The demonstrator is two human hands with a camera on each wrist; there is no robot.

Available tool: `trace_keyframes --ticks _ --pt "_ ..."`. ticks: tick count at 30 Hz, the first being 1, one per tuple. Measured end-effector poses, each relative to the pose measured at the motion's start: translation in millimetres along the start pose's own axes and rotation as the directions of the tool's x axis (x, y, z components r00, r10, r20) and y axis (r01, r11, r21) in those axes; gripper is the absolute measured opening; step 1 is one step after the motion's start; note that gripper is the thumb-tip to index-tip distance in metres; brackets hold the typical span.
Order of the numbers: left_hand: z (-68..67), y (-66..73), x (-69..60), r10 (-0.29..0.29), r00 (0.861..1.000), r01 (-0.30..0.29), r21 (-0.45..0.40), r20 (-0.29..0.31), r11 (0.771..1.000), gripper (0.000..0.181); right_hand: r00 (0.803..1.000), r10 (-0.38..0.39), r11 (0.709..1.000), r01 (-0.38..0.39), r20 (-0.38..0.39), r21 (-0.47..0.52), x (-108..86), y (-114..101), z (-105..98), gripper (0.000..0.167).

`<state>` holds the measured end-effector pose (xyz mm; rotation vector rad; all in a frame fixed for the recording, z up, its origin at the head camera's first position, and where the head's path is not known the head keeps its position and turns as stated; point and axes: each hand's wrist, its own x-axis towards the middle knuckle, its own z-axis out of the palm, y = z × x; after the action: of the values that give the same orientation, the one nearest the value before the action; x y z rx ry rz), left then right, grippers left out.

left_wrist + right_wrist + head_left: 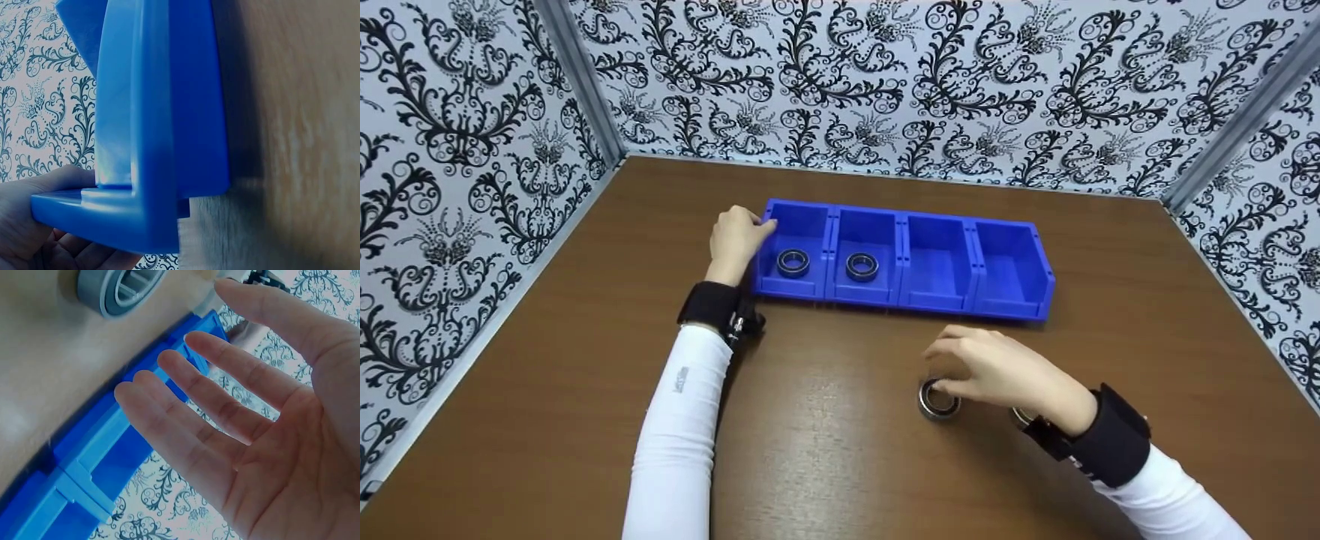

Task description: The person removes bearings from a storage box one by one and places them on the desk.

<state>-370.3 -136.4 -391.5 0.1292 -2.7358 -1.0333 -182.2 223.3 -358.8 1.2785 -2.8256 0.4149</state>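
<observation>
My left hand (736, 238) grips the left end wall of a blue four-section storage bin (934, 302). In the left wrist view, the thumb lies on one side of the bin's blue wall (152, 129) and the fingers on the other. One bearing (793, 263) lies in the leftmost compartment, another bearing (862, 266) in the compartment beside it. My right hand (997, 365) hovers over the table at a third bearing (938, 409), thumb and fingers spread apart. The right wrist view shows its open palm (292, 461) and a bearing (104, 295) beyond the fingertips.
A further ring-shaped part (1021, 417), probably a bearing, is mostly hidden under the right wrist. The brown table (825, 450) is bounded by patterned panels (885, 90) at the back and both sides. The bin's two right compartments (1009, 274) show bare blue floors.
</observation>
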Motion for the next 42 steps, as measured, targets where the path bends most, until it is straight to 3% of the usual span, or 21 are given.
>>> trace_keyframes --ticks 11,22,29,42 --pt "0.6 -0.2 -0.5 0.002 1.0 -0.002 -0.002 -0.002 1.0 0.031 0.993 0.105 0.994 -0.104 -0.053 0.016 -3.2 11.3 -13.2 0.034" --pt "0.8 0.5 -0.7 -0.008 1.0 0.008 0.006 -0.005 1.0 0.03 0.964 0.193 0.981 -0.188 -0.182 0.044 -10.4 32.2 -25.4 0.031" --pt "0.1 -0.3 -0.4 -0.012 1.0 0.012 0.003 0.0 1.0 0.031 0.932 0.3 0.954 -0.288 -0.202 0.089 -15.1 45.5 -31.0 0.035" --pt "0.2 -1.3 0.1 -0.008 1.0 0.008 -0.004 0.001 1.0 0.03 0.863 0.419 0.908 -0.406 -0.281 0.105 -20.0 74.3 -38.9 0.037"
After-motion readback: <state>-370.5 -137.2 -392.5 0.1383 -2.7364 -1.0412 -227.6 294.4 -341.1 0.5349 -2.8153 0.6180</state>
